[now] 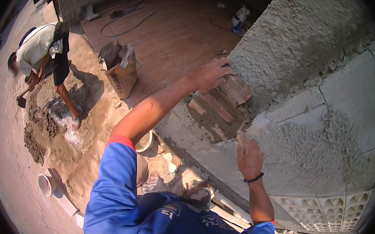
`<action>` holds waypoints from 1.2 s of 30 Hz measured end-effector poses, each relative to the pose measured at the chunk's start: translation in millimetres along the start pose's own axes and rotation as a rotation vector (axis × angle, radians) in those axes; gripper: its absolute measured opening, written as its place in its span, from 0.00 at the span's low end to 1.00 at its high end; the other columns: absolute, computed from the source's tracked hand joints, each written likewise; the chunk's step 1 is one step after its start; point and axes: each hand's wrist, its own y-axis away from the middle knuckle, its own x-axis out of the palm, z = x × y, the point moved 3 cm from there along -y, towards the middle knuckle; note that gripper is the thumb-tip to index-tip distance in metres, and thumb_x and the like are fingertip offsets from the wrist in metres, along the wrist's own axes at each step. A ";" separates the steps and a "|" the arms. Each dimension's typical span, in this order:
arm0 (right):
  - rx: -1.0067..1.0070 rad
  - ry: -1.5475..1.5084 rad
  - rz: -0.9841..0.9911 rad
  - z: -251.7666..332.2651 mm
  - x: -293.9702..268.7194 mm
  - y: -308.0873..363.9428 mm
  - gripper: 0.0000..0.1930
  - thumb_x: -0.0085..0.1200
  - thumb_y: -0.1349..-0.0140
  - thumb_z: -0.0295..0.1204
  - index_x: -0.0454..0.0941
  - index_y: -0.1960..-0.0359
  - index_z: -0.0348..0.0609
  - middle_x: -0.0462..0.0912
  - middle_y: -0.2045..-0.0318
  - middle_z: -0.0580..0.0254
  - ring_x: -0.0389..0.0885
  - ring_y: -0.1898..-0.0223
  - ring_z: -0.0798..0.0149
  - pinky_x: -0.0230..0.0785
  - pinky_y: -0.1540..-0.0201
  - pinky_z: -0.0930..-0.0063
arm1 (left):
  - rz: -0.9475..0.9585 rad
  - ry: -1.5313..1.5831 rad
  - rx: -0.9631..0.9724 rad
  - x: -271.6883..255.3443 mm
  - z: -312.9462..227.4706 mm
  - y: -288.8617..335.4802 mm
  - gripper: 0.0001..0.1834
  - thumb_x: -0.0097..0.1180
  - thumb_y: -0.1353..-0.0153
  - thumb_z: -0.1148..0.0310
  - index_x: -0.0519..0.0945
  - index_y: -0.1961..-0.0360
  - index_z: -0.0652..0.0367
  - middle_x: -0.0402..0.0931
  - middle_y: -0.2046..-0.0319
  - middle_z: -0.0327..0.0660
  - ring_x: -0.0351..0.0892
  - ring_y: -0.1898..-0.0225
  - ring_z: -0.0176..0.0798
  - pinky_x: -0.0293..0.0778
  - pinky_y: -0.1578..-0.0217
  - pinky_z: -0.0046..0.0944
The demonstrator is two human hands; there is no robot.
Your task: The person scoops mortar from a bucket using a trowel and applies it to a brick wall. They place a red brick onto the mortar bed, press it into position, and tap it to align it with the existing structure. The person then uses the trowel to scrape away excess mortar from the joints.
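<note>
My left hand (213, 75) reaches out to the top of a small stack of reddish bricks, its fingers bent over the upper brick (236, 90). Grey mortar lies between this brick and the mortar-smeared bricks (214, 109) under it, beside a rough rendered wall (296, 46). Close to the near side of the stack, my right hand (250, 159) is closed round the pale handle of a trowel (240, 138). The trowel's blade can hardly be made out against the bricks and mortar.
At the left a person (41, 48) bends over a mortar heap (41, 127) with a hoe (21, 99). A torn paper bag (120, 78) stands by the tiled floor (181, 33). Buckets (46, 185) and rubble (170, 162) lie near my feet; vent blocks (327, 211) sit low right.
</note>
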 end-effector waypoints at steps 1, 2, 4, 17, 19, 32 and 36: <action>-0.003 0.009 -0.006 0.9 -0.2 0.7 0.25 0.59 0.40 0.28 0.77 0.38 0.55 0.77 0.65 0.52 0.82 0.65 0.45 0.75 0.65 0.51 | 0.008 0.001 -0.002 -0.7 -1.0 -0.5 0.24 0.63 0.41 0.74 0.78 0.43 0.49 0.65 0.37 0.46 0.66 0.36 0.54 0.68 0.38 0.50; -0.005 0.019 -0.013 1.0 -0.4 1.5 0.25 0.59 0.40 0.28 0.77 0.38 0.55 0.77 0.66 0.52 0.81 0.66 0.45 0.75 0.65 0.52 | 0.011 0.006 -0.005 -1.1 -2.3 -1.5 0.24 0.63 0.41 0.73 0.78 0.43 0.49 0.65 0.38 0.46 0.66 0.36 0.53 0.68 0.38 0.50; -0.027 0.032 -0.025 1.0 2.0 4.0 0.25 0.59 0.40 0.28 0.77 0.39 0.55 0.76 0.66 0.52 0.81 0.66 0.45 0.75 0.66 0.53 | 0.021 0.011 -0.012 -2.7 -4.0 -2.5 0.24 0.63 0.42 0.73 0.78 0.43 0.49 0.66 0.38 0.45 0.66 0.36 0.53 0.68 0.38 0.50; -0.003 -0.266 0.075 20.1 50.0 -4.4 0.27 0.58 0.40 0.28 0.74 0.36 0.53 0.79 0.59 0.47 0.80 0.59 0.41 0.74 0.56 0.49 | 0.038 -0.104 -0.015 -3.2 -1.1 -9.2 0.24 0.67 0.44 0.71 0.79 0.45 0.48 0.67 0.37 0.44 0.67 0.37 0.52 0.69 0.38 0.50; 0.010 -0.302 0.053 14.3 48.5 -11.2 0.26 0.57 0.39 0.28 0.74 0.36 0.53 0.80 0.58 0.46 0.80 0.57 0.41 0.73 0.54 0.50 | 0.032 -0.090 0.001 -4.6 -0.9 -8.3 0.24 0.67 0.45 0.71 0.79 0.45 0.49 0.68 0.37 0.44 0.68 0.37 0.52 0.68 0.38 0.50; -0.003 -0.192 -0.039 1.0 3.6 2.2 0.25 0.57 0.39 0.27 0.77 0.38 0.55 0.78 0.64 0.49 0.80 0.63 0.44 0.73 0.61 0.52 | 0.069 -0.076 -0.046 -4.2 -4.5 -8.2 0.24 0.65 0.44 0.70 0.79 0.44 0.52 0.69 0.35 0.41 0.68 0.37 0.53 0.68 0.38 0.50; -0.002 -0.114 -0.018 -0.3 -14.6 13.0 0.24 0.57 0.39 0.27 0.77 0.38 0.54 0.78 0.63 0.51 0.80 0.65 0.45 0.74 0.63 0.55 | 0.060 -0.067 -0.052 -3.0 -3.7 -8.1 0.23 0.65 0.43 0.71 0.79 0.45 0.52 0.70 0.38 0.41 0.68 0.37 0.53 0.68 0.38 0.50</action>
